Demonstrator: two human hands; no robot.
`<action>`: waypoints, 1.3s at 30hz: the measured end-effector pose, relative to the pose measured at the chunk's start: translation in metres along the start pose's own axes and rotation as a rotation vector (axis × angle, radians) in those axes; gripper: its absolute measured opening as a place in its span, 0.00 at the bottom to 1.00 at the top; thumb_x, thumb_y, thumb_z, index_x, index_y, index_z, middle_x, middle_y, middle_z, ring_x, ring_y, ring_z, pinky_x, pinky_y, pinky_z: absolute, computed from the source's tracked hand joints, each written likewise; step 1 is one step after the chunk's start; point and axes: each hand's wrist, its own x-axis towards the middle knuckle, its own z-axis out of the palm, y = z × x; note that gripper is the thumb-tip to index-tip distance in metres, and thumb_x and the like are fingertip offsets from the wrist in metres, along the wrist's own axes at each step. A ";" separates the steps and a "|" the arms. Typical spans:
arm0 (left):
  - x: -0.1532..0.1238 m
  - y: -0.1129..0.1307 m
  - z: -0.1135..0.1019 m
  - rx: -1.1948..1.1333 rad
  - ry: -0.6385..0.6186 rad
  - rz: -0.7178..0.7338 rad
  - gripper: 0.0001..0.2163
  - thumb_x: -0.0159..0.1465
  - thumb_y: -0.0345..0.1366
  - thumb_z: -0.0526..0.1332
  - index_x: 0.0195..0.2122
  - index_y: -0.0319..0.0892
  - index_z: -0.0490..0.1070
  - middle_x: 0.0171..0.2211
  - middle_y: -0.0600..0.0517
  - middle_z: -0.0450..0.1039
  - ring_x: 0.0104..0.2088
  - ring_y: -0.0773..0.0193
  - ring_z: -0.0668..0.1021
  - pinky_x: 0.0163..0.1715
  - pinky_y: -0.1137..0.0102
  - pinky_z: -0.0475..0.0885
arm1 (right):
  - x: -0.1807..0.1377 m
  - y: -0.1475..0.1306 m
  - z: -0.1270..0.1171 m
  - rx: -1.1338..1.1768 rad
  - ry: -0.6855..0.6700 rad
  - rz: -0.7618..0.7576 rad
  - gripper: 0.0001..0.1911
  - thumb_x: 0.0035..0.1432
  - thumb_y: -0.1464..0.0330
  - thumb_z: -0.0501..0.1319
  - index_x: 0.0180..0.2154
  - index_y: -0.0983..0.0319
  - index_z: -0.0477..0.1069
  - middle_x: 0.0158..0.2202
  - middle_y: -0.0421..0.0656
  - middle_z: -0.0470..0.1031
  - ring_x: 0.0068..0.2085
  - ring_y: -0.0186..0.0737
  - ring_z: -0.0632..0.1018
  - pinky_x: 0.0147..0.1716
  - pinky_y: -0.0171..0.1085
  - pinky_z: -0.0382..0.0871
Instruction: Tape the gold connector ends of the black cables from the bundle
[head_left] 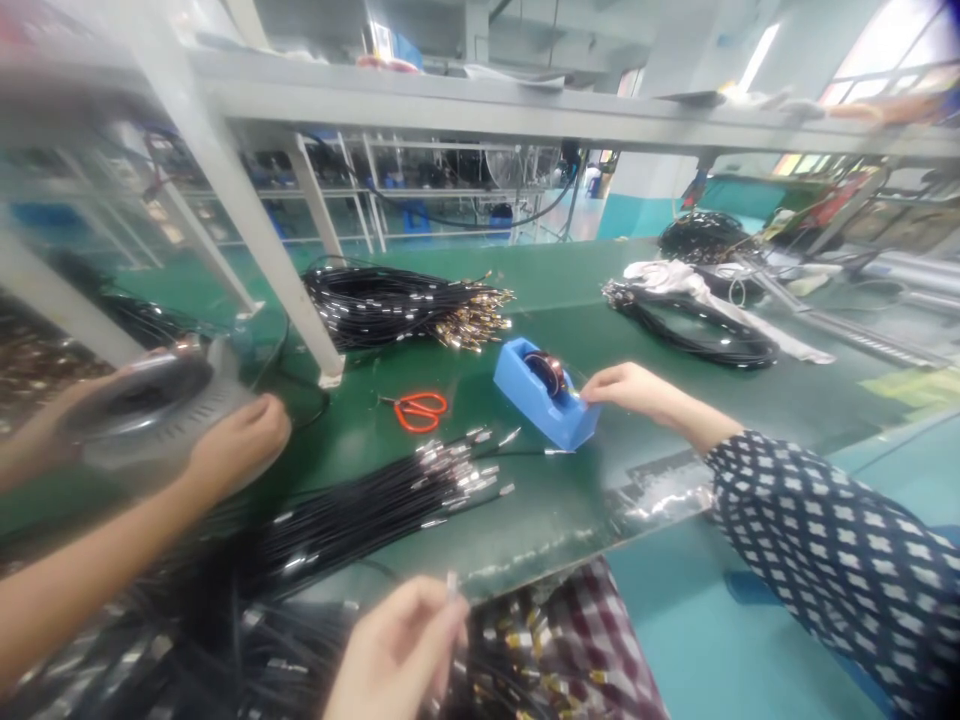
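Note:
My left hand (405, 650) is closed at the bottom middle, its thumb and fingers pinching a cable (452, 584) whose pale tip stands up between them. My right hand (626, 388), in a dark sleeve with white crosses, reaches to the blue tape dispenser (551, 415). Its thumb and forefinger are pinched at the dispenser's near right end, on the end of the tape (574, 393); the piece itself is barely visible. A brown roll (546, 372) sits in the dispenser. Below my left hand, cables with yellow-wrapped ends (536, 640) lie over a checked cloth (611, 625).
Black cables with silver ends (375, 510) lie beside orange-handled scissors (420, 410). Behind are a gold-ended cable bundle (397, 305), a coiled cable (697, 335) and a white shelf post (277, 250). At left, a co-worker's hands (244, 440) hold a grey round device (150, 405).

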 end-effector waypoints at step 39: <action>-0.002 0.032 0.013 0.008 0.025 0.026 0.05 0.54 0.34 0.68 0.32 0.42 0.76 0.32 0.50 0.78 0.32 0.62 0.77 0.35 0.71 0.72 | -0.128 -0.053 0.089 0.578 -0.642 -0.028 0.16 0.55 0.58 0.62 0.31 0.66 0.78 0.18 0.35 0.61 0.20 0.27 0.57 0.19 0.30 0.48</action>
